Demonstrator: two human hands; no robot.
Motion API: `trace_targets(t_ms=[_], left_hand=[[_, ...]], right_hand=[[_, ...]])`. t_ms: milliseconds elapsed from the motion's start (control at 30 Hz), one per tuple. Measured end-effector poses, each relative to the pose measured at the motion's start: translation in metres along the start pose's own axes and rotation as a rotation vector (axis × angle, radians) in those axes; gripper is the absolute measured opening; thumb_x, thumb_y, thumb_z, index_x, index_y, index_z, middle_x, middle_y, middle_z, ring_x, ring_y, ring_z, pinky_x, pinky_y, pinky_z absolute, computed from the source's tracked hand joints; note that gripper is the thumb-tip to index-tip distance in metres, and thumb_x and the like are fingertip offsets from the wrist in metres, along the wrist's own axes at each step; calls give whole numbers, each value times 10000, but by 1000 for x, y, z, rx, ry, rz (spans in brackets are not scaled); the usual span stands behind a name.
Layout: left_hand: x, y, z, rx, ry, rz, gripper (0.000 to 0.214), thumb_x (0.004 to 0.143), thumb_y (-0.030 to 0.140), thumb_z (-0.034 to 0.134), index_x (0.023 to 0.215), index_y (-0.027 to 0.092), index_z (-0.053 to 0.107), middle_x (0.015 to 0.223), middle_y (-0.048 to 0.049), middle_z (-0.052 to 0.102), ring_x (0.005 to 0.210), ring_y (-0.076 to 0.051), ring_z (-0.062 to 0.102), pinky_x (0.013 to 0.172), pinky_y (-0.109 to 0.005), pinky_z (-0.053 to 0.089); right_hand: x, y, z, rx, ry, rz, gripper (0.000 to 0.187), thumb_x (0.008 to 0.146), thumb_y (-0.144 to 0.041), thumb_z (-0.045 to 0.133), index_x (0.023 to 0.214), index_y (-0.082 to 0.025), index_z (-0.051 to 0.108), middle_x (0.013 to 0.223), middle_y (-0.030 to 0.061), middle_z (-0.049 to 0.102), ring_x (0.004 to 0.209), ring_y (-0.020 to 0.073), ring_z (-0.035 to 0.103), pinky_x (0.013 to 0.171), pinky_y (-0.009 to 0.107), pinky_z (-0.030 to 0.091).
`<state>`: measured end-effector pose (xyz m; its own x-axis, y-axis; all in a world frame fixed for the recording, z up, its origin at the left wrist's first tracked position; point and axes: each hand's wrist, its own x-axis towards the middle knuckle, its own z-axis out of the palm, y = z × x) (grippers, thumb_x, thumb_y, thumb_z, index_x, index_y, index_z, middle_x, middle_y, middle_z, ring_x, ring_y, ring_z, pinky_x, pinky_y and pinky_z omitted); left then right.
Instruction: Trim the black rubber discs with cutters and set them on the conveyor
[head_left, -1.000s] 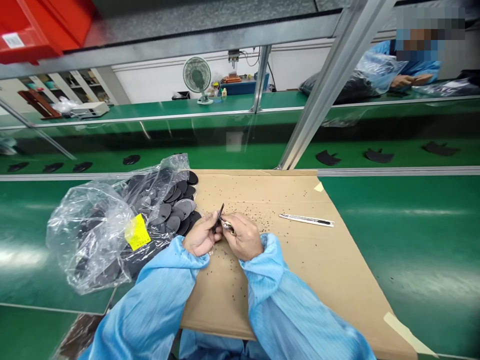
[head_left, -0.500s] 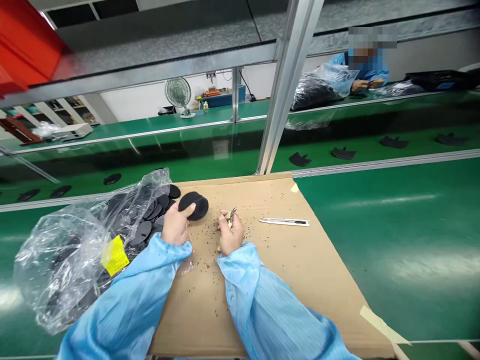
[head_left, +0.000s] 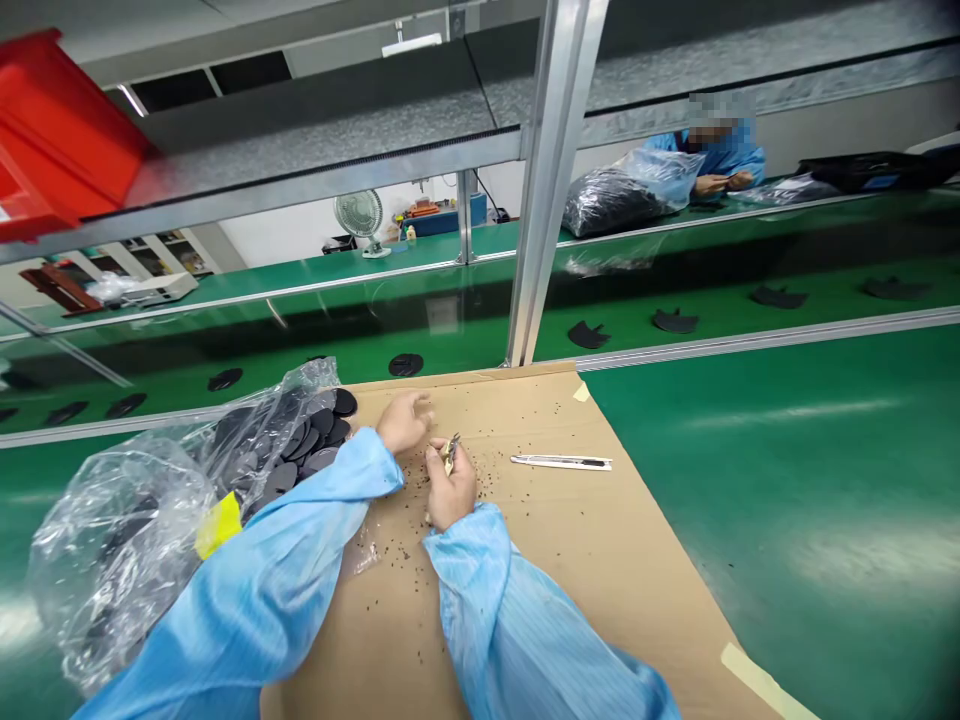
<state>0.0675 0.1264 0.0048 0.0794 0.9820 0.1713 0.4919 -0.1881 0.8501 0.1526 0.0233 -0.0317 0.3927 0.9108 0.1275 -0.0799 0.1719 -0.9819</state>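
Observation:
My left hand (head_left: 405,421) hovers over the far part of the cardboard sheet (head_left: 570,540), fingers loosely spread and slightly blurred, with nothing in it. Just beside it, my right hand (head_left: 450,488) is closed on a small metal cutting tool (head_left: 452,447). To the left lies a clear plastic bag (head_left: 127,520) with a yellow label (head_left: 217,525); several black discs (head_left: 311,440) spill from its mouth next to my left hand. A single black disc (head_left: 406,364) lies on the green belt just beyond the cardboard. Dark crumbs are scattered around my hands.
A white utility knife (head_left: 561,461) lies on the cardboard to the right of my hands. A metal post (head_left: 547,180) rises behind the cardboard. More black pieces (head_left: 675,321) ride the conveyor belt. A co-worker (head_left: 720,160) with a bag sits far right; a red bin (head_left: 52,140) hangs upper left.
My left hand held a black disc against the tool, then lifted it away; now that hand is empty and a disc lies on the belt beyond the cardboard. My right hand kept the tool.

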Motion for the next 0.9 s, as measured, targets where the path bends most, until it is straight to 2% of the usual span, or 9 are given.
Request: trace_targets(t_ms=[67,133,233,333,400,500,567,767,900], left_hand=[[-28,2,6,-96,-39,-58,332,620,169,703,948,148,657,1001,-132,648,961,-257,594,902,-415,431],[-54,4,6,-302,-48,-162,301,675,213,679,965,141,639,965,-123,653,892,-216,610,826,-365,467],[-90,3,5,-502,57,-250,317,686,280,696,959,135,625,929,-102,651,821,-177,610,755,-304,475],[-117,-7,6,-447,248,-210,318,705,320,689,960,145,612,910,-86,645,801,-171,605,739,-288,476],[-127,-14,9,-335,333,-76,262,736,308,661,949,163,616,920,-78,628,829,-178,598,763,-292,474],[-134,-15,13,-177,342,163,161,781,249,607,927,183,621,949,-75,598,889,-193,577,795,-301,463],[-135,-13,14,-111,291,252,138,800,208,574,932,191,610,944,-72,587,883,-192,570,775,-298,464],[-134,-10,17,-18,192,345,190,808,125,527,965,215,587,949,-71,567,879,-190,555,715,-286,466],[-135,-11,19,11,170,350,214,803,91,513,967,212,581,952,-71,567,929,-192,545,781,-295,460]], right_hand=[[0,-2,-1,36,-6,-1,245,773,-390,531,853,-167,591,733,29,609,675,165,562,661,282,462],[1,-2,-1,62,10,10,243,771,-395,537,843,-168,583,739,30,604,677,162,558,653,276,463],[2,1,-2,72,67,22,267,758,-403,550,877,-165,574,735,24,591,670,156,550,654,274,468],[10,3,-5,41,198,26,289,765,-405,528,914,-160,565,725,20,578,655,149,540,655,273,469],[24,-2,-12,-11,310,4,293,769,-398,514,928,-157,568,762,32,591,681,152,549,680,279,472],[63,-20,-33,-169,401,-84,304,782,-387,489,957,-154,577,861,59,620,761,163,574,731,283,473],[99,-33,-56,-406,443,-110,302,792,-359,459,978,-156,582,902,62,628,794,165,582,754,280,469],[206,-48,-130,-675,487,-43,258,680,-182,546,924,-130,611,939,110,620,955,245,559,914,380,385],[246,-42,-147,-776,411,1,215,594,-58,547,791,-99,622,949,170,604,1044,317,517,974,455,307]])
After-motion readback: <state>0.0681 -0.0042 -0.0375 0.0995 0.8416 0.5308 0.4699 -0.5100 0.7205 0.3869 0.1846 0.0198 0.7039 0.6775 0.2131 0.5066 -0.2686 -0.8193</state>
